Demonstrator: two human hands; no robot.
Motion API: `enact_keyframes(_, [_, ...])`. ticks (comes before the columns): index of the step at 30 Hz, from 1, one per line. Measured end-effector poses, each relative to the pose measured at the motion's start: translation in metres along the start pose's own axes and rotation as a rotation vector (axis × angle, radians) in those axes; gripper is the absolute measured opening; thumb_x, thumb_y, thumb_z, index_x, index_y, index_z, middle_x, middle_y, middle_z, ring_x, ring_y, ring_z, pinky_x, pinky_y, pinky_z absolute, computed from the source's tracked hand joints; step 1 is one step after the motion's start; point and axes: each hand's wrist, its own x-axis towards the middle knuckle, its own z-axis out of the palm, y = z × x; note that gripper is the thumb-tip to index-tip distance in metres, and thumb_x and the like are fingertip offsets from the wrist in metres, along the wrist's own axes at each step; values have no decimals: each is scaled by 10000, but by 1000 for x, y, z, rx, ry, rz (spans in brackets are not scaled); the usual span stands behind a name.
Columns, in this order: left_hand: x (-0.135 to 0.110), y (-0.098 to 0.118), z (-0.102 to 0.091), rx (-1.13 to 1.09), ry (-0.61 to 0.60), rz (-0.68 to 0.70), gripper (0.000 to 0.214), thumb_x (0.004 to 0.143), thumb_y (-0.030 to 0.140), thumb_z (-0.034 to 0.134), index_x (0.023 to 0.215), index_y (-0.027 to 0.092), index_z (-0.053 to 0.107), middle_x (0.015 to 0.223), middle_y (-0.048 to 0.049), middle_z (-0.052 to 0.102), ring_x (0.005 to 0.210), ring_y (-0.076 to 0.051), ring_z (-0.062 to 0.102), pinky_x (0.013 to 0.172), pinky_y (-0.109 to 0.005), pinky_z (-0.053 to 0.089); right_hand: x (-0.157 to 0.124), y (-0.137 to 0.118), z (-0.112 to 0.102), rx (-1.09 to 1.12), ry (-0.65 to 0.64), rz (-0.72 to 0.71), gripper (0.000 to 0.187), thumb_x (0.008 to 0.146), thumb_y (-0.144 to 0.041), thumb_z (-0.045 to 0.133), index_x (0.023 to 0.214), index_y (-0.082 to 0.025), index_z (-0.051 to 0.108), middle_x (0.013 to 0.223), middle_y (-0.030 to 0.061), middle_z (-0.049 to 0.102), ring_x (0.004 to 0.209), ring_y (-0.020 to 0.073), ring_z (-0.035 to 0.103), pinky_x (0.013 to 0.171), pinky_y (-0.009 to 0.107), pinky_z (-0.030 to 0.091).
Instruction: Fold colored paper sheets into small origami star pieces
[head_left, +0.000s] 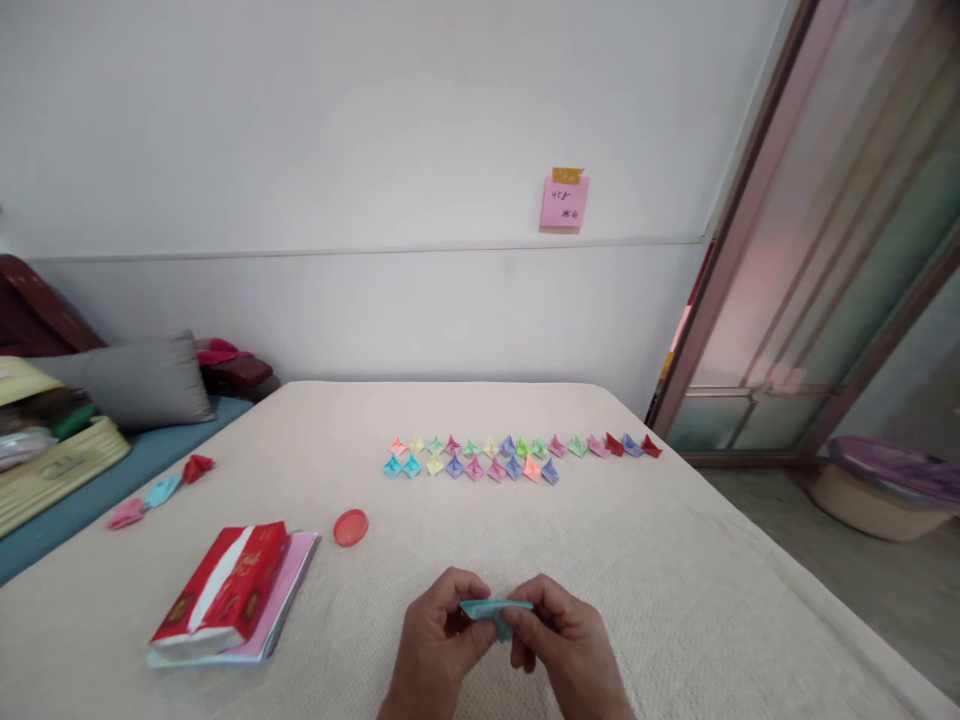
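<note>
Both hands meet near the front edge of the cream cloth-covered table. My left hand and my right hand pinch a small teal folded paper piece between their fingertips, just above the cloth. Farther back lie two rows of several small folded paper shapes in many colours, from teal at the left to red at the right.
A red tissue pack rests on a stack of coloured paper sheets at the front left. A red round lid lies beside it. Pink, blue and red folded pieces sit at the left edge. A pink note hangs on the wall.
</note>
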Motion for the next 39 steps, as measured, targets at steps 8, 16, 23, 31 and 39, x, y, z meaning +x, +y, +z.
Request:
enact_keyframes(8, [2, 5, 0, -46, -81, -29, 175, 662, 294, 736, 716, 168, 629, 569, 44, 506, 536, -99, 420, 503, -206, 316, -1, 0, -3, -91, 1, -72, 272, 693, -390, 730, 582, -159, 638, 411, -29, 544, 416, 96, 458, 438, 205, 342])
enact_keyframes(16, [0, 28, -2, -51, -78, -124, 162, 754, 297, 657, 729, 139, 686, 587, 6, 588, 590, -124, 484, 583, -238, 368, -1, 0, -3, -137, 5, -100, 284, 697, -413, 719, 572, -166, 655, 437, -15, 568, 442, 103, 460, 455, 214, 344])
enact_keyframes(23, [0, 24, -2, -78, -20, -124, 133, 700, 273, 703, 669, 146, 684, 539, 26, 572, 551, -108, 459, 551, -222, 341, -2, -3, 0, -76, -7, -83, 268, 686, -402, 728, 579, -167, 657, 431, -17, 565, 441, 106, 461, 453, 220, 348])
enact_keyframes(31, [1, 22, -2, -142, 14, -113, 129, 686, 263, 722, 666, 148, 667, 547, 16, 616, 544, -109, 487, 547, -221, 352, 0, -2, -2, -19, 9, -75, 257, 683, -382, 738, 583, -163, 651, 446, -8, 585, 449, 111, 469, 457, 221, 351])
enact_keyframes(39, [-2, 24, -7, -81, -3, -84, 166, 754, 289, 671, 680, 143, 696, 537, -2, 620, 561, -129, 503, 576, -243, 362, 0, -3, -2, 3, -11, -56, 285, 682, -407, 737, 580, -161, 635, 448, -1, 594, 443, 112, 485, 458, 224, 363])
